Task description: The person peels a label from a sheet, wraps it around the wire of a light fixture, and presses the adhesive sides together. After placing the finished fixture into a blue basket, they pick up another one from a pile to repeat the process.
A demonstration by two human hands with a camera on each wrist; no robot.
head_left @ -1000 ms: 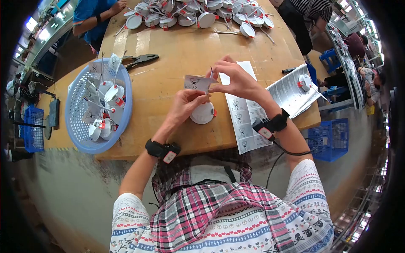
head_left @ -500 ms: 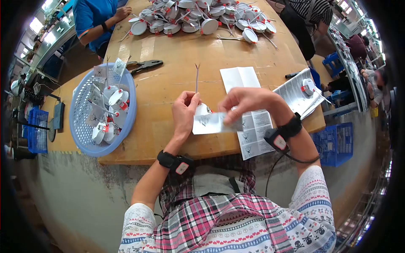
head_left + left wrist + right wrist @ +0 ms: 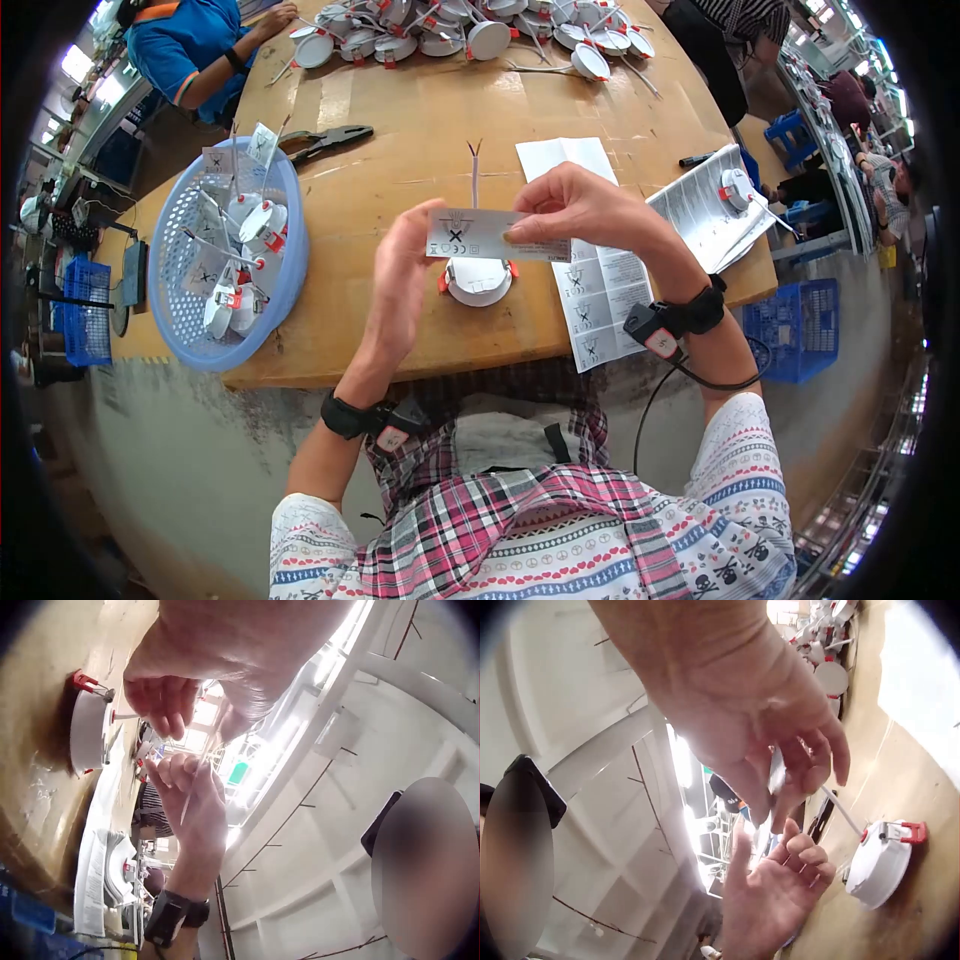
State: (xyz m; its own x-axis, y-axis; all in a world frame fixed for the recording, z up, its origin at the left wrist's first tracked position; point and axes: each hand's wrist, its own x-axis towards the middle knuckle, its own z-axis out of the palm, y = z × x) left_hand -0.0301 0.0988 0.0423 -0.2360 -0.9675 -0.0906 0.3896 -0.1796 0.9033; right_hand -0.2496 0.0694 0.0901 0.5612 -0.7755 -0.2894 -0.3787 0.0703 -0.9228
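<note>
First, the right hand [image 3: 575, 205]: thumb and fingers pinching the right part of a small silver-grey printed rectangular label [image 3: 455, 236], held level above the table. Next, the left hand [image 3: 397, 270]: at the label's left end, thumb standing apart from loosely bent fingers; a firm grip does not show. Beneath the label, a white round lamp with red clips [image 3: 478, 285], resting on the table, its thin pale cable [image 3: 475, 180] rising behind the label (contact between the two cannot be told).

Step in hand, as judged: lining up the label with the cable. The next move would seem to call for bringing the label's two ends together around the cable, edges matched; similar labels [image 3: 263, 145] on cables in the basket suggest as much.

Farther out, right: a long white sheet of printed labels [image 3: 610, 300], its lower end reaching the near table edge; beyond it, a stack of silver-grey printed sheets [image 3: 690, 215]. Left: a light-blue perforated plastic basket [image 3: 172, 290] of lamps, with dark-handled pliers [image 3: 325, 143] just behind. Far end: a heap of white lamps [image 3: 440, 40].

Room: bare brown table [image 3: 390, 165] lies between basket and sheet, and between lamp and heap; the near edge runs close to the lamp.
</note>
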